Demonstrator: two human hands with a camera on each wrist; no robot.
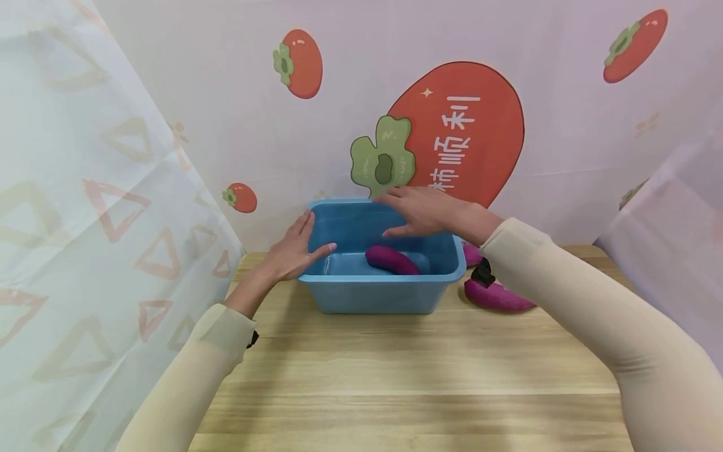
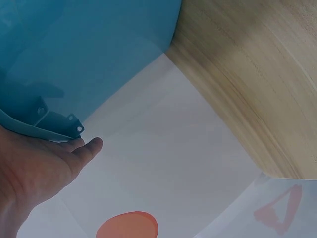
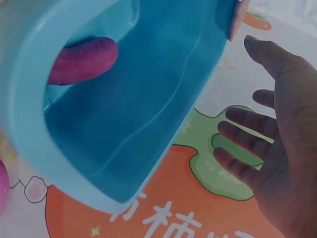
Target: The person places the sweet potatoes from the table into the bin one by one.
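Observation:
A blue plastic bin (image 1: pixel 378 295) stands on the table, with one long purple vegetable (image 1: pixel 391 260), much like a sweet potato, lying on its floor. My left hand (image 1: pixel 294 251) touches the bin's left rim, its fingers straight and its thumb pointing over the inside. From the left wrist view, that hand (image 2: pixel 44 168) lies against the rim's outer edge. Above the bin's back right part is my right hand (image 1: pixel 420 210), fingers extended and holding nothing. The right wrist view shows this hand (image 3: pixel 282 129) apart from the bin's wall (image 3: pixel 163 99), with spread fingers.
Right of the bin, a purple vegetable (image 1: pixel 497 297) lies on the wooden table (image 1: pixel 395 370), partly behind the right sleeve. Another (image 1: pixel 471 254) sits farther back, mostly hidden. Printed cloth (image 1: pixel 339 144) hangs behind the table, and more (image 1: pixel 113 251) hangs at the left.

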